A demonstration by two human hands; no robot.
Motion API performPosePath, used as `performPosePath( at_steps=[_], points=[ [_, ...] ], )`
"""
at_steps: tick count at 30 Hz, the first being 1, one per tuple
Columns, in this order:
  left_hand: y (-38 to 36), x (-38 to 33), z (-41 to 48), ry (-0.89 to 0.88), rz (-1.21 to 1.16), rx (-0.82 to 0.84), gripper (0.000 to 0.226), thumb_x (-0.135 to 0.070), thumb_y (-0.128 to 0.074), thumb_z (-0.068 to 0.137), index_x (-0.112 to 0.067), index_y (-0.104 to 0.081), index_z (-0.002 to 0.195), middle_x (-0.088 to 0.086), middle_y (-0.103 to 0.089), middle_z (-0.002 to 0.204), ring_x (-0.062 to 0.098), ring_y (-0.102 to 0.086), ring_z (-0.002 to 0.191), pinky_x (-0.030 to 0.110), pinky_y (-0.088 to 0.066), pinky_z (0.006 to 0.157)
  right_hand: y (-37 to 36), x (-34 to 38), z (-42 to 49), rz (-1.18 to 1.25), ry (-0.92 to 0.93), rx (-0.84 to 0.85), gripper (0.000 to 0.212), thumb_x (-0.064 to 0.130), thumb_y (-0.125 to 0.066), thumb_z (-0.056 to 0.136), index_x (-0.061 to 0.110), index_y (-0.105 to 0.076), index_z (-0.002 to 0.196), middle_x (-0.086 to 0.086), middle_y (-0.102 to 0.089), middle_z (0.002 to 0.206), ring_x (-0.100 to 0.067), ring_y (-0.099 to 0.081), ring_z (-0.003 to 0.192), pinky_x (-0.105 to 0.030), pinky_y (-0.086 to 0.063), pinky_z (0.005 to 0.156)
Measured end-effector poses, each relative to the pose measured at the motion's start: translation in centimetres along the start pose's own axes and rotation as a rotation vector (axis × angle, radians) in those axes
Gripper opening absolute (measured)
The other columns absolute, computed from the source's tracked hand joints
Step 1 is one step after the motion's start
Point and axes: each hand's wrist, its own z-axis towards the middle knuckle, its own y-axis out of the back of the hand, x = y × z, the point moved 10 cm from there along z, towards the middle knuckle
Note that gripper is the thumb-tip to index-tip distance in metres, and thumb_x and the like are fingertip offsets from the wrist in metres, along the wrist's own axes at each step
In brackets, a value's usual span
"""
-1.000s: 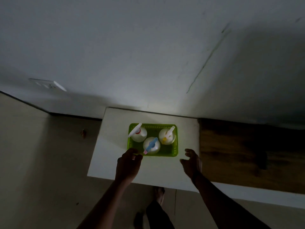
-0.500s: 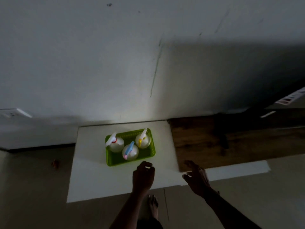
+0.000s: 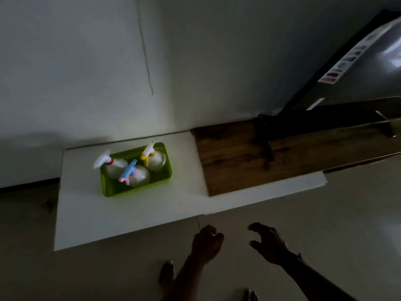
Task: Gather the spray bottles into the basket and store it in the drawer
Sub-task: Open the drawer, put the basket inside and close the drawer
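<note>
A green basket [image 3: 121, 191] stands on the white table top [image 3: 91, 218], left of centre. Three spray bottles stand in it: one with a white and red nozzle [image 3: 112, 165], one with a blue and pink nozzle [image 3: 135, 175], one with a yellow nozzle [image 3: 155, 159]. My left hand [image 3: 206, 243] hovers off the table's near edge with fingers curled and nothing in it. My right hand [image 3: 268, 242] hangs to its right, fingers spread, holding nothing. Both hands are well clear of the basket. No drawer can be made out.
A dark wooden surface [image 3: 238, 161] adjoins the white top on the right. Behind it runs a dark metal rail [image 3: 325, 124], and a grey appliance [image 3: 368, 61] stands at the far right. A pale wall is behind. My bare feet [image 3: 167, 274] are on the floor below.
Both hands have drawn back from the basket to below the table's near edge. The view has swung right and pulled away, so the basket now sits farther left.
</note>
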Motion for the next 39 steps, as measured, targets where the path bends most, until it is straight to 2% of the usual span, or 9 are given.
performPosePath(
  at_steps=[2,8,10,13,19,26,31,34,39],
  points=[
    [-2.5,-0.1,1.6,-0.014,0.127,0.001,0.042,-0.037,-0.049,0.095,-0.015,-0.053,0.130,0.009,-0.057,0.135,0.025,-0.052,0.125,0.027,-0.041,0.101,-1.0,-1.9,1.7,0.053,0.001,0.004,0.048,0.032,-0.063,0.088,0.031,-0.047,0.133,0.002,-0.054,0.138,-0.011,-0.060,0.098,-0.026,-0.050,0.086],
    [-11.2,1.1,7.4,-0.010,0.476,0.107,0.067,-0.045,-0.039,0.097,-0.013,-0.021,0.153,0.015,-0.016,0.162,0.028,-0.018,0.150,0.034,-0.020,0.121,-4.6,-6.9,6.9,-0.051,0.061,0.051,0.058,0.034,-0.056,0.092,0.029,-0.033,0.145,0.000,-0.033,0.154,-0.024,-0.038,0.137,-0.035,-0.037,0.108],
    [-12.2,1.2,9.3,0.017,0.458,0.052,0.069,-0.045,-0.039,0.097,-0.014,-0.017,0.154,0.014,-0.007,0.164,0.029,-0.011,0.151,0.036,-0.016,0.122,-5.8,-8.0,8.4,-0.053,0.076,0.091,0.063,0.036,-0.055,0.092,0.028,-0.026,0.148,-0.001,-0.021,0.159,-0.023,-0.021,0.146,-0.039,-0.026,0.116],
    [-11.9,1.1,11.9,0.040,0.367,-0.100,0.070,-0.043,-0.043,0.095,-0.015,-0.017,0.154,0.010,-0.009,0.164,0.029,-0.014,0.150,0.040,-0.021,0.120,-6.7,-9.0,10.6,-0.024,0.075,0.127,0.066,0.035,-0.053,0.093,0.027,-0.020,0.150,-0.001,-0.012,0.161,-0.024,-0.008,0.149,-0.042,-0.018,0.119],
    [-12.0,2.1,15.5,0.048,0.599,-0.092,0.081,-0.043,-0.050,0.094,-0.027,0.001,0.154,0.002,0.018,0.164,0.027,0.004,0.152,0.057,-0.022,0.117,-7.2,-9.0,14.2,0.003,0.080,0.146,0.071,0.009,-0.044,0.093,0.028,-0.009,0.152,0.003,0.002,0.162,-0.022,0.008,0.149,-0.048,-0.010,0.121],
    [-11.4,1.8,16.5,-0.103,0.771,-0.173,0.089,-0.045,-0.053,0.091,-0.027,0.007,0.154,0.008,0.019,0.163,0.028,0.011,0.151,0.060,-0.014,0.117,-7.0,-8.5,16.9,-0.076,0.100,0.156,0.069,0.022,-0.043,0.096,0.025,-0.003,0.152,0.001,0.006,0.162,-0.020,0.009,0.149,-0.048,-0.009,0.121],
    [-12.3,3.5,16.5,-0.163,0.948,-0.168,0.091,-0.052,-0.050,0.088,-0.029,0.008,0.154,0.012,0.033,0.157,0.031,0.025,0.147,0.066,-0.005,0.117,-4.7,-7.6,16.4,-0.173,0.137,-0.116,0.067,0.025,-0.052,0.092,0.017,-0.018,0.148,-0.007,-0.025,0.154,-0.026,-0.026,0.141,-0.046,-0.037,0.107],
    [-12.8,3.3,16.7,-0.202,1.101,-0.129,0.090,-0.061,-0.048,0.085,-0.029,0.001,0.153,0.018,0.031,0.157,0.036,0.025,0.146,0.072,-0.002,0.113,-4.7,-7.3,16.2,-0.173,0.158,-0.144,0.066,0.021,-0.049,0.093,0.017,-0.015,0.149,-0.004,-0.019,0.158,-0.024,-0.016,0.147,-0.045,-0.037,0.108],
    [-12.4,3.4,16.9,-0.185,1.107,-0.060,0.084,-0.061,-0.052,0.082,-0.030,-0.017,0.152,0.016,0.028,0.159,0.036,0.023,0.147,0.075,-0.006,0.111,-5.3,-7.9,16.5,-0.104,0.139,-0.062,0.073,0.019,-0.050,0.092,0.017,-0.009,0.151,-0.002,-0.005,0.162,-0.022,0.000,0.149,-0.045,-0.030,0.114]
  ],
)
